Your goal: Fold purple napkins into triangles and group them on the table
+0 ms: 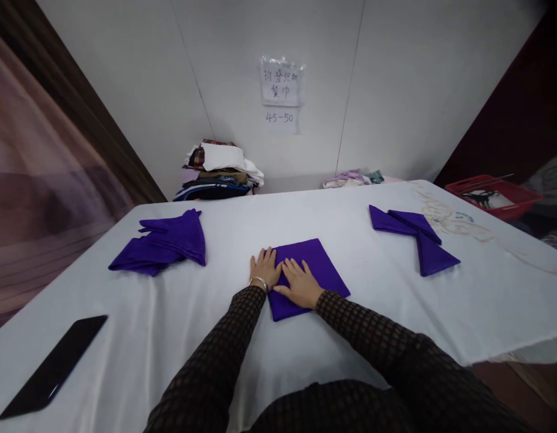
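Note:
A purple cloth napkin [321, 264], folded into a flat square, lies on the white-covered table [242, 228] in front of me. My left hand [265, 268] rests flat on its left edge, fingers stretched forward, a silver bracelet at the wrist. My right hand [301, 285] lies palm down across the napkin's middle, fingers spread and pointing left. The two thumbs nearly meet. Part of the napkin is hidden under my hands. Loosely heaped purple napkins [163, 243] lie to the left. On the right are purple napkins [416, 234] folded into pointed shapes.
A dark flat tablet-like object [55, 367] lies near the table's left front. Behind the table are a stack of folded clothes [219, 174] and some crumpled fabric [348, 179]. A red basket [515, 204] stands at the far right. A handwritten sign [282, 87] hangs on the wall.

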### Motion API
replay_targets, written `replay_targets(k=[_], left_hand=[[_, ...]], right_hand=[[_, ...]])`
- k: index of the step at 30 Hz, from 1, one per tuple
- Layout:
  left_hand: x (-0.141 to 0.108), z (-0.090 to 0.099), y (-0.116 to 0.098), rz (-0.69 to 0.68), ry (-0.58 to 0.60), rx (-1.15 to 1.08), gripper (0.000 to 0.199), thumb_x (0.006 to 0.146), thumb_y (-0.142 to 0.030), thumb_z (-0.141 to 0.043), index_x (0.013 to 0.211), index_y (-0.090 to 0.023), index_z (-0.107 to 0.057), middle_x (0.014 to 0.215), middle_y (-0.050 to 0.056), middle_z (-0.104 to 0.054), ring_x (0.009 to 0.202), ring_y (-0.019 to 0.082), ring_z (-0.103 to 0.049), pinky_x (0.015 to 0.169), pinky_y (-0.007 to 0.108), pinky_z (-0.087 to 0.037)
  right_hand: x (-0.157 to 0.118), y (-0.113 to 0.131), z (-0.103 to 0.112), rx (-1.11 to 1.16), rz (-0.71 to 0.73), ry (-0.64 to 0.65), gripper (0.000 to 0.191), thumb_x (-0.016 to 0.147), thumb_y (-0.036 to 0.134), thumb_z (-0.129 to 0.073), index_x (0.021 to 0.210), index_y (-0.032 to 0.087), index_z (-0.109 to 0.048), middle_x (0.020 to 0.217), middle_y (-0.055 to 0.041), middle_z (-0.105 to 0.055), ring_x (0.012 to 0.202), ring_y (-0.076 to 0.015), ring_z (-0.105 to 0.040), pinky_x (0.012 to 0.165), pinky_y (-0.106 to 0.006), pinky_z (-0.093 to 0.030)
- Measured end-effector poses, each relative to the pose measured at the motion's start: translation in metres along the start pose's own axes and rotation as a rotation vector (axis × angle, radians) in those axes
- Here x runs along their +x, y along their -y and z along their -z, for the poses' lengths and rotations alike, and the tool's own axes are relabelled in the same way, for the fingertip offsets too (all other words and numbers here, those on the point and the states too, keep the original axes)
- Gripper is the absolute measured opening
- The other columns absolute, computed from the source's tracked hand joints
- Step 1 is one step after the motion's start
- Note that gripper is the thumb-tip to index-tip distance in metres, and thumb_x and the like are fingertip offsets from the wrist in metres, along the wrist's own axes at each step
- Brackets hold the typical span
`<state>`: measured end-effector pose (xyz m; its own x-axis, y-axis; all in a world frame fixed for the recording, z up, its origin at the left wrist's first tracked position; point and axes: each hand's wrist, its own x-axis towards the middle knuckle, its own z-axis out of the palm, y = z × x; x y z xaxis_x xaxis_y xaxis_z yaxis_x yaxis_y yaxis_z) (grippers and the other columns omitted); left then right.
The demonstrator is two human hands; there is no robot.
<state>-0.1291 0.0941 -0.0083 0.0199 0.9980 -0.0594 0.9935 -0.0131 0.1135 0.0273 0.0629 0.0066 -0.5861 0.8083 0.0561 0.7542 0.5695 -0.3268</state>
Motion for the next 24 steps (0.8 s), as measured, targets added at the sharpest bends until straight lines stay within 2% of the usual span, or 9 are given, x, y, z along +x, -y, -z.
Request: replay_targets(k=[3,7,11,13,15,17,21,24], left_hand=[[-0.001,-0.001,0.000,-0.001,-0.018,-0.014,0.063,0.091,-0.050,-0.019,0.144,-0.016,-0.029,0.153,0.004,-0.021,0.141,0.025,-0.014,0.112,0.054,-0.011],[-0.001,0.002,-0.002,-0.007,-0.023,-0.047,0.061,0.091,-0.049,-0.022,0.143,-0.018,-0.030,0.153,0.006,-0.022,0.141,0.026,-0.013,0.111,0.055,-0.010],[0.004,0.019,-0.001,0.036,0.051,-0.157,0.061,0.092,-0.051,-0.021,0.143,-0.019,-0.030,0.153,0.007,-0.022,0.140,0.026,-0.016,0.111,0.053,-0.015],[-0.002,0.029,-0.002,0.074,0.037,-0.189,0.060,0.093,-0.050,-0.017,0.144,-0.020,-0.026,0.154,0.007,-0.019,0.141,0.024,-0.016,0.110,0.050,-0.020],[-0.020,0.034,-0.005,0.072,-0.025,-0.198,0.058,0.094,-0.048,-0.016,0.144,-0.020,-0.027,0.154,0.007,-0.019,0.141,0.023,-0.015,0.110,0.049,-0.020],[-0.050,0.031,-0.013,0.005,-0.079,-0.187,0.057,0.094,-0.048,-0.021,0.141,-0.018,-0.032,0.152,0.008,-0.024,0.141,0.023,-0.016,0.111,0.050,-0.017],[-0.124,0.011,-0.030,-0.215,-0.068,-0.123,0.060,0.092,-0.050,-0.030,0.141,-0.016,-0.032,0.152,0.010,-0.025,0.141,0.023,-0.014,0.113,0.051,-0.011],[-0.161,-0.003,-0.033,-0.217,-0.043,-0.096,0.067,0.090,-0.052,-0.034,0.142,-0.011,-0.029,0.151,0.013,-0.024,0.141,0.026,-0.014,0.113,0.053,-0.011]], right_hand=[[-0.020,0.006,-0.009,-0.005,0.008,0.015,0.078,0.089,0.065,-0.026,0.143,0.009,-0.029,0.150,-0.0162,-0.026,0.140,-0.0272,-0.016,0.111,-0.049,-0.007],[-0.029,0.001,-0.010,-0.048,0.010,0.003,0.075,0.089,0.063,-0.025,0.144,0.011,-0.029,0.151,-0.0144,-0.025,0.140,-0.0264,-0.014,0.111,-0.049,-0.006],[-0.027,0.000,-0.011,-0.066,0.002,0.011,0.074,0.091,0.061,-0.021,0.144,0.010,-0.030,0.151,-0.0141,-0.025,0.140,-0.0263,-0.014,0.111,-0.049,-0.006],[-0.027,0.000,-0.012,-0.073,0.001,0.013,0.074,0.091,0.061,-0.020,0.144,0.010,-0.029,0.151,-0.0141,-0.024,0.140,-0.0261,-0.013,0.111,-0.049,-0.006],[-0.028,0.000,-0.013,-0.074,0.000,0.009,0.073,0.091,0.059,-0.021,0.144,0.010,-0.028,0.151,-0.0141,-0.023,0.140,-0.0261,-0.013,0.111,-0.049,-0.006],[-0.029,-0.001,-0.013,-0.073,0.004,0.011,0.071,0.092,0.057,-0.023,0.144,0.010,-0.029,0.151,-0.0141,-0.023,0.140,-0.0264,-0.014,0.111,-0.050,-0.006],[-0.030,-0.003,-0.013,-0.083,0.030,0.027,0.066,0.093,0.050,-0.025,0.144,0.008,-0.029,0.152,-0.0140,-0.021,0.140,-0.0262,-0.014,0.110,-0.050,-0.007],[-0.030,-0.003,-0.016,-0.092,0.018,0.013,0.067,0.092,0.052,-0.025,0.143,0.007,-0.030,0.151,-0.0140,-0.023,0.140,-0.0263,-0.014,0.111,-0.050,-0.007]])
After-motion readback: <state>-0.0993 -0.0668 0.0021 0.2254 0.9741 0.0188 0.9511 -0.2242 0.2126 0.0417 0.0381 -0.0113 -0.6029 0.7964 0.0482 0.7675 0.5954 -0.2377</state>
